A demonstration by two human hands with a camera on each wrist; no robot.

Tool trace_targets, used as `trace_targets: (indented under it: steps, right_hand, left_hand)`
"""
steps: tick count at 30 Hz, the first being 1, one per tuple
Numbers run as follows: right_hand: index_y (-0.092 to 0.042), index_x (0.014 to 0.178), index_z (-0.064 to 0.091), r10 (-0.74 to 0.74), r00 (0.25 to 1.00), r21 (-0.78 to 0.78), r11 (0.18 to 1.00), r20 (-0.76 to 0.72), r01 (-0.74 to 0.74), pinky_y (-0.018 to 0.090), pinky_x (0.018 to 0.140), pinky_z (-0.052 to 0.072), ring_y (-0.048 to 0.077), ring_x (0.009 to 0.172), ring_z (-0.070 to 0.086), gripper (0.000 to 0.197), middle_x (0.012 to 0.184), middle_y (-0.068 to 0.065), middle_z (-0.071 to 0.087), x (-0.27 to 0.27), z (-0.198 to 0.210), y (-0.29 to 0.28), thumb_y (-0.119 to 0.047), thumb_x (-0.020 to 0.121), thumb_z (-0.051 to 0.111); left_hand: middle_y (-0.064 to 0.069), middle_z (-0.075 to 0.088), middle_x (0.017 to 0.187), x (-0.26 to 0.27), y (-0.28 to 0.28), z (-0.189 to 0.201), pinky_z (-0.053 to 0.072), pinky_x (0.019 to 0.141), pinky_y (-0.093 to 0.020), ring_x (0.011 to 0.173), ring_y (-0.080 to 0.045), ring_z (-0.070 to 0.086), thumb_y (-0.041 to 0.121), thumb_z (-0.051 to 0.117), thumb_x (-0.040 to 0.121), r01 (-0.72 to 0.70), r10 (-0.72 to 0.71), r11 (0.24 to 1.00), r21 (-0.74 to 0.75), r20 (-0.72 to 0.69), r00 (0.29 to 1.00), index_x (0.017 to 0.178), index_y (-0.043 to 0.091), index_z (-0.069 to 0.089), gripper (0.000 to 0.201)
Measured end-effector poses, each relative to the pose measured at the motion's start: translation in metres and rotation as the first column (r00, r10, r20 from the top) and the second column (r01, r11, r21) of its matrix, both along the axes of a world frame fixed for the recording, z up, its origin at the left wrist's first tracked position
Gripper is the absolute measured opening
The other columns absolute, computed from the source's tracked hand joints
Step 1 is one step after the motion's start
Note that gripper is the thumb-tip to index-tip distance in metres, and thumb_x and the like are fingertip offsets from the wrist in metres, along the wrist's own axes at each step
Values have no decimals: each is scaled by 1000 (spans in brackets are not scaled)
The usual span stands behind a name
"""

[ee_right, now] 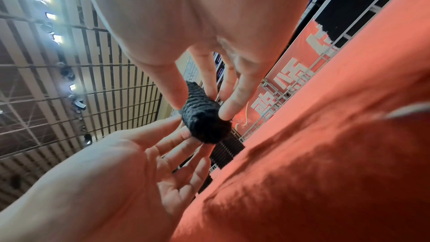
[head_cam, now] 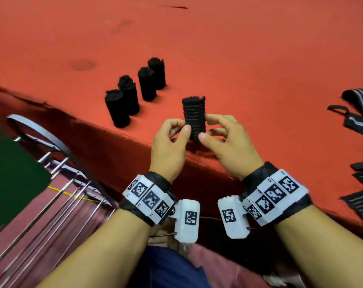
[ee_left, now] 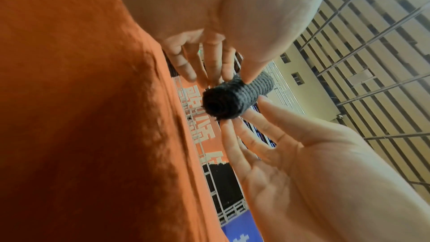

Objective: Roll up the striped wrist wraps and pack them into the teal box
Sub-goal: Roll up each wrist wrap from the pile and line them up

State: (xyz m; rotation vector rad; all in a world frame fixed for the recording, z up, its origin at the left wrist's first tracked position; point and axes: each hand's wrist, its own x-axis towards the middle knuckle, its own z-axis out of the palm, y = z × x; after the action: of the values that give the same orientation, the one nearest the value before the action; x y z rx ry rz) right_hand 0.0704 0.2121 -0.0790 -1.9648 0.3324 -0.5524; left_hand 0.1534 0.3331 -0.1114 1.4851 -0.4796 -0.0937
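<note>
While both hands [head_cam: 199, 140] pinch rolled wrap [head_cam: 194, 118], 4 rolls [head_cam: 135, 92] stand beyond.

L hand [head_cam: 169, 140] & R hand [head_cam: 228, 140] raised side by side, both pinching the roll [head_cam: 194, 118]. Thumbs face the head cam. Forearms angle inward.
</note>
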Motion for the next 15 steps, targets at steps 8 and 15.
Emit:
trace_targets:
  steps: [8, 15]
  right_hand:
    - [-20, 130, 63, 63, 995, -149, 986, -72, -73, 29, 95, 52, 15, 106, 64, 47, 119, 1, 59, 50, -2, 29, -20, 84, 76]
    - [-21, 114, 70, -156, 985, -255, 958, -70, 133, 29, 76, 46, 16, 87, 65, 37, 103, -4, 74, 82, 11, 28, -37, 82, 78]
  left_hand:
    - [3, 65, 117, 30, 34, -2, 50, 87, -20, 92, 3, 63, 9, 65, 88, -109, 102, 992, 72, 90, 991, 83, 31, 60, 24]
    - [10, 72, 109, 49, 42, 6, 52, 91, -22, 104, -3, 67, -6, 55, 87, -73, 62, 989, 125, 90, 994, 100, 25, 68, 36]
